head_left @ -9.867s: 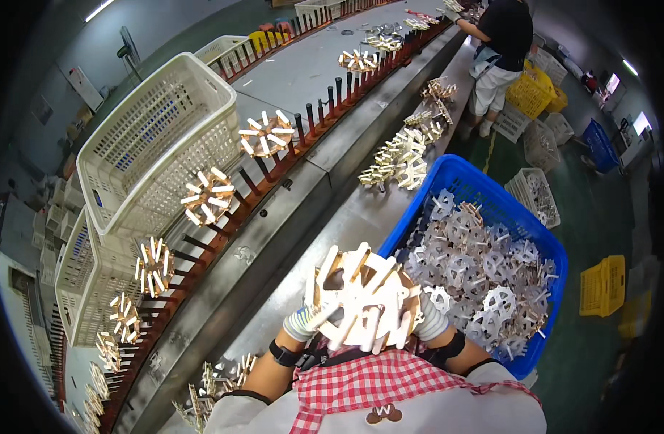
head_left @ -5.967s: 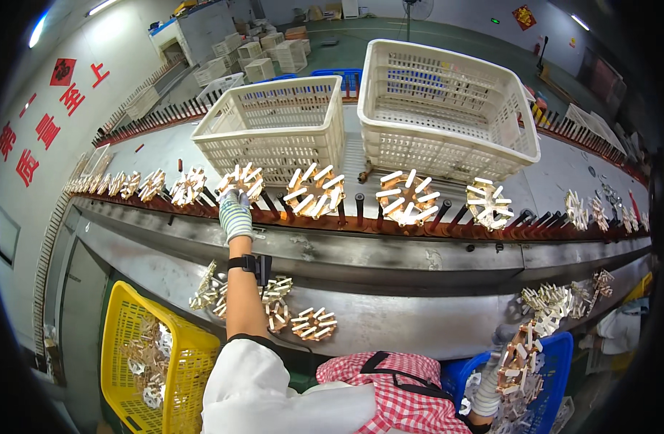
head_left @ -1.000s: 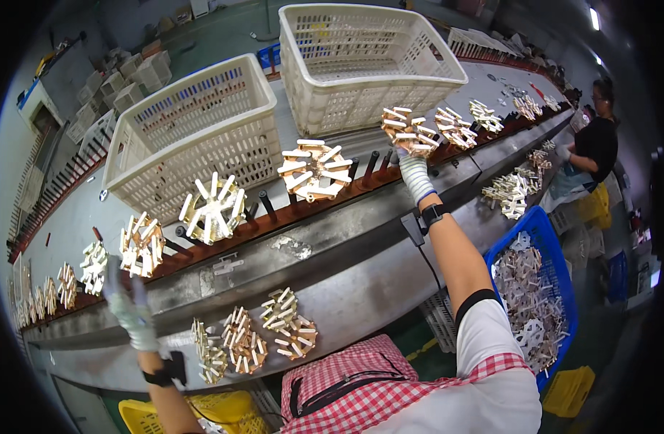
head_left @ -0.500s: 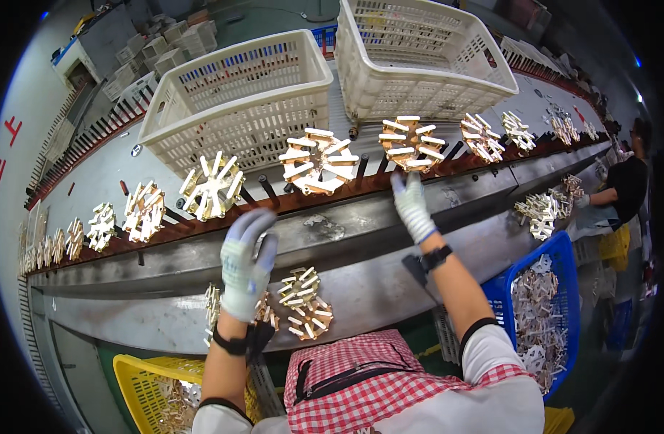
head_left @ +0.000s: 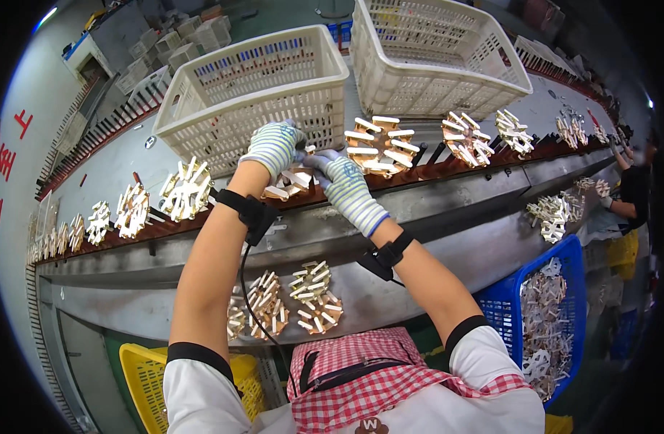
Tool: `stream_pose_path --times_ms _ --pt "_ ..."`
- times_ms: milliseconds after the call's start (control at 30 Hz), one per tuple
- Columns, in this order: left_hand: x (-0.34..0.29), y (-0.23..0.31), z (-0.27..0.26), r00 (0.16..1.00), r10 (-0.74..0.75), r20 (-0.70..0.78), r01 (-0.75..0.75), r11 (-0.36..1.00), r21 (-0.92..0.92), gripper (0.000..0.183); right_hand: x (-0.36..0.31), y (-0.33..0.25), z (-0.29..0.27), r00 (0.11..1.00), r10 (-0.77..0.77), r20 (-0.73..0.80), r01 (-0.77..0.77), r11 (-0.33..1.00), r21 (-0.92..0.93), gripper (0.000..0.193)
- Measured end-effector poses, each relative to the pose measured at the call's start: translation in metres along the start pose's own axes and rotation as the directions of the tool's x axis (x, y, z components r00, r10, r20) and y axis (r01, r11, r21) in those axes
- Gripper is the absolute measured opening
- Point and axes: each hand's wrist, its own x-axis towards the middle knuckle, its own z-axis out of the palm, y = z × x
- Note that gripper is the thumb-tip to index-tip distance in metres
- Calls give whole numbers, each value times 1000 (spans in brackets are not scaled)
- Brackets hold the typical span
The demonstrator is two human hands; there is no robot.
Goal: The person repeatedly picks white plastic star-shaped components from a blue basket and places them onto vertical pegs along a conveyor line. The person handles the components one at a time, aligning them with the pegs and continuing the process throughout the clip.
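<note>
Both my hands wear striped pale gloves and meet at a round copper-coloured metal part with pale bars on the dark red rail. My left hand is bent over its upper left side. My right hand curls its fingers at the part's upper right edge. The gloves cover much of this part, and some fingertips are hidden. To its right on the rail stands a similar part with pale bars; another barred part stands to its left.
Behind the rail stand two white plastic crates. Several similar parts lie on the metal ledge. A blue basket of parts stands at right, a yellow basket at lower left. Another person works at far right.
My hands have come together on one round part; the left moved up and right, the right moved left. Parts along the rail have shifted left relative to the crates.
</note>
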Motion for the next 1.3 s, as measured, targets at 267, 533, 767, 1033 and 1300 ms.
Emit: stream_pose_path --times_ms 267,533,767,1033,1300 --pt "-29 -63 24 979 133 -155 -131 991 22 22 15 -22 54 1000 -5 -14 7 991 132 28" --pt "-66 -111 30 991 106 -78 -83 963 256 31 30 -49 104 999 -53 10 49 975 218 26" --pt "-115 -124 6 939 82 -335 -45 992 115 33 2 -87 105 994 -113 13 104 951 291 37" --pt "-279 -12 115 761 -647 53 181 134 -974 23 -288 19 87 468 690 553 -883 397 252 31" --pt "-295 79 302 533 -66 843 394 -863 -317 58 -256 15 120 97 627 773 -984 -57 170 37"
